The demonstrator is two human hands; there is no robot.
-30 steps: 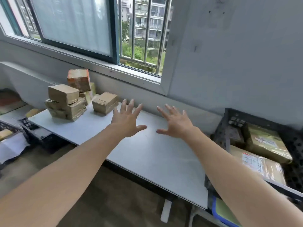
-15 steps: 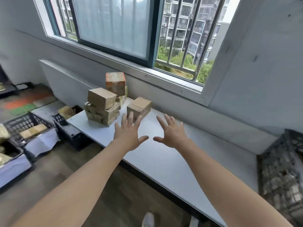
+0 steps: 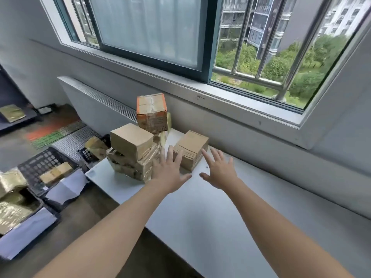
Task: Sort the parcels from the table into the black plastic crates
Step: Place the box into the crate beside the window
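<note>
Hands are closer to the parcels vs 0.5s ago. Left hand (image 3: 170,174) & right hand (image 3: 219,173) both spread wide, holding nothing, right by the lone brown parcel (image 3: 191,149) on the white table (image 3: 200,221). Black crate (image 3: 38,164) sits on the floor, far left.

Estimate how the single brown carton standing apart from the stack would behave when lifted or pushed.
The brown carton looks stiff: square edges, flat faces, so it probably won't sag. It lies on a broad face on the table, so a push would likely slide it, not tip it. Matte cardboard probably isn't slippery; weight can't be judged.
</note>
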